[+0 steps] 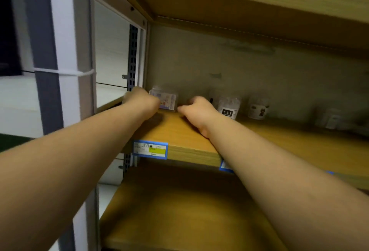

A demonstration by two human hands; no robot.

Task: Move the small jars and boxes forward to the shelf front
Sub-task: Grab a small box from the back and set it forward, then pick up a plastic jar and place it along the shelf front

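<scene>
- Small box (166, 100): stands at the rear left of the wooden shelf (179, 131), close to the back panel (239, 71). Its printed face is turned toward the shelf front; its long axis runs left to right, parallel to the front edge. Motion blur hides the print.
- Left hand (140, 101): reaches deep into the shelf and meets the left end of the small box. The fingers are curled at that end; a closed grip cannot be confirmed, because the hand itself hides the contact.
- Right hand (196, 109): sits just right of the small box with fingers curled and thumb pointing toward the box. Whether it touches or holds anything cannot be told.
- First jar (227, 107): upright, just right of the right hand, at the rear of the shelf, with a dark label mark.
- Second jar (258, 109): upright, right of the first jar and apart from it.
- Pale blurred item (332, 119): further right; its type cannot be told.
- Jar contents: not discernible.
- Open room: bare board lies between the rear row and the front edge, where a blue price tag (150, 150) is fixed.
- Left limit: the metal side frame (131, 55) bounds the shelf.
</scene>
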